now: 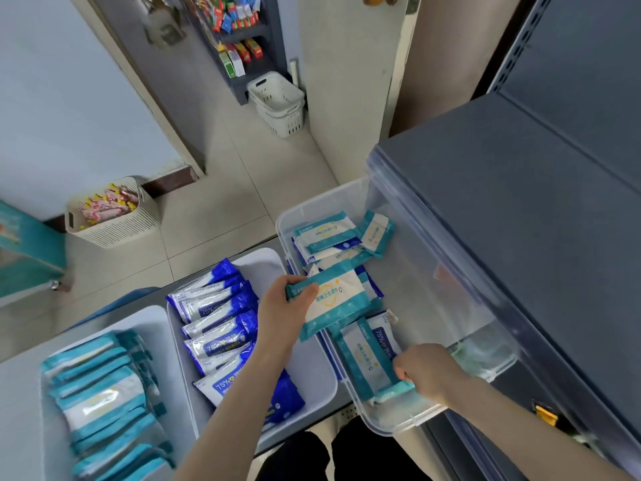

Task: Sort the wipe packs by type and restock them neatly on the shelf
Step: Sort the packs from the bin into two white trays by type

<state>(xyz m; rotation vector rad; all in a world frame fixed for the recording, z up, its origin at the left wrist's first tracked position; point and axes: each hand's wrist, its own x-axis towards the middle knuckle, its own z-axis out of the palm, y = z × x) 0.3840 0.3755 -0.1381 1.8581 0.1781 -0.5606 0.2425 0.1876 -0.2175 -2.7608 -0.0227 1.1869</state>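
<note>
My left hand [286,302] grips a teal-and-white wipe pack [334,300] by its end, above the clear plastic bin [392,425]. My right hand [425,371] pinches the end of another teal-and-white pack [364,362] lying in the bin's near corner. More teal packs [326,232] and blue packs lie mixed in the bin. A grey tray [319,376] in the middle holds a row of dark-blue 75% wipe packs [218,321]. At the left, another grey tray [152,328] holds a row of teal packs [100,390].
A dark grey shelf [520,210] juts over the bin on the right. On the tiled floor stand a beige basket of pink snacks [114,216] and stacked white baskets [277,102]. A rack of small goods [236,33] stands at the back.
</note>
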